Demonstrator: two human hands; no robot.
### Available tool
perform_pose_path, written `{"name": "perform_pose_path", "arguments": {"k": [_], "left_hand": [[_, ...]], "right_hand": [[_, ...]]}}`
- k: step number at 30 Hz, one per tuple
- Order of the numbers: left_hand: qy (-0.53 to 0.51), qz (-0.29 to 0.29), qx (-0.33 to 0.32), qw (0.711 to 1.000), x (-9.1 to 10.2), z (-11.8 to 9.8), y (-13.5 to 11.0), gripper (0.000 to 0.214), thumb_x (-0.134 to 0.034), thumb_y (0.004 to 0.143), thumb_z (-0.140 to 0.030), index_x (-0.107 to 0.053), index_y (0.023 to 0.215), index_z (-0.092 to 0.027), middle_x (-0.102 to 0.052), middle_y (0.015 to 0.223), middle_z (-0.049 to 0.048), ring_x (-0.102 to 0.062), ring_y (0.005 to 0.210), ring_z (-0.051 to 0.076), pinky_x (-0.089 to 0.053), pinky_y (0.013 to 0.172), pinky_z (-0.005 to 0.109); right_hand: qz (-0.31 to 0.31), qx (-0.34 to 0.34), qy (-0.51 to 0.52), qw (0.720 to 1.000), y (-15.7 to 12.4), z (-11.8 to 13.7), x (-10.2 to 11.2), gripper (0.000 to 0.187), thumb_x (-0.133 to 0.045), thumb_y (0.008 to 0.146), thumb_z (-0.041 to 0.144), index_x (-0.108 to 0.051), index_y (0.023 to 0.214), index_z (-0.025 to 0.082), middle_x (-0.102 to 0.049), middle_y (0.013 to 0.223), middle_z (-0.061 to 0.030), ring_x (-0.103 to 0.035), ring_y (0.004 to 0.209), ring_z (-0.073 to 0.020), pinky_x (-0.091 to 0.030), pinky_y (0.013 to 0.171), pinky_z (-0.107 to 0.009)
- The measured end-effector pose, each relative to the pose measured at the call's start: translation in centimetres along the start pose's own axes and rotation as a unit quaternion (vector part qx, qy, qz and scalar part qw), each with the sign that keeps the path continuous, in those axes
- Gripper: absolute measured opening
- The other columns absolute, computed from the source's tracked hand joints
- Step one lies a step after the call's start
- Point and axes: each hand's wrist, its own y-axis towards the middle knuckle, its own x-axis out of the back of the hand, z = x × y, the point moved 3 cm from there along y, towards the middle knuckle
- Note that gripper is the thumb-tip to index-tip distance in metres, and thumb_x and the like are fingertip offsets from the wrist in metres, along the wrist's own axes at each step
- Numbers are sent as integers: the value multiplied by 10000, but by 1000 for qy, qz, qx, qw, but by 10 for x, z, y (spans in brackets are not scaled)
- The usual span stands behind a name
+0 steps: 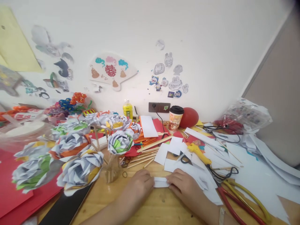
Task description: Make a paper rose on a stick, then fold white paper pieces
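Between my two hands, just above the wooden table point(161, 206), is a small folded strip of white paper point(161, 182). My left hand point(142, 182) is closed on its left end. The fingers of my right hand point(181, 184) pinch its right end. A crease line runs along the length of the strip. Loose white paper sheets point(173, 165) lie right behind my right hand. To the left of my left hand, a clear cup point(109, 172) holds wooden sticks with folded paper flowers point(81, 170) in white, orange, yellow and green.
A yellow glue gun point(199, 153) lies on the papers, and red-and-yellow-handled pliers point(234, 200) are at the right. Wooden sticks point(147, 154), a paper coffee cup point(175, 120), a red balloon point(189, 117) and a yellow bottle point(127, 110) stand or lie farther back.
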Motion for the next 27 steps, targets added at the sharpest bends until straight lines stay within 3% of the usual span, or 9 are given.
{"name": "perform_pose_path", "arguments": {"k": [6, 11, 17, 27], "left_hand": [[0, 0, 7, 1000, 0, -1, -1, 236, -453, 900, -185, -556, 688, -167, -596, 728, 14, -510, 713, 156, -395, 651, 269], [29, 31, 63, 997, 2, -3, 0, 191, -528, 834, -169, -548, 644, -158, -588, 770, 19, -510, 713, 152, -378, 613, 256], [80, 49, 34, 995, 1, -3, 1, 231, -536, 831, -217, -528, 608, -161, -571, 656, 4, -499, 618, 142, -341, 556, 264], [60, 66, -27, 996, 5, -1, 2, 155, -456, 873, -212, -536, 749, -163, -583, 749, 34, -534, 692, 161, -394, 609, 271]], "right_hand": [[6, -26, 61, 998, -1, 1, 0, 156, -487, 854, 113, -586, 755, 183, -652, 848, -45, -541, 788, -177, -463, 677, -296], [15, -21, 61, 998, -2, 0, -3, 138, -501, 848, 128, -578, 751, 190, -639, 839, -45, -545, 787, -181, -467, 679, -305], [5, 18, 40, 999, -2, -1, -4, 172, -466, 865, 159, -560, 729, 205, -645, 832, -45, -575, 788, -183, -486, 661, -301], [22, 26, -6, 999, -1, 9, 1, 177, -415, 886, 176, -546, 769, 194, -615, 785, -47, -554, 749, -181, -472, 641, -299]]}}
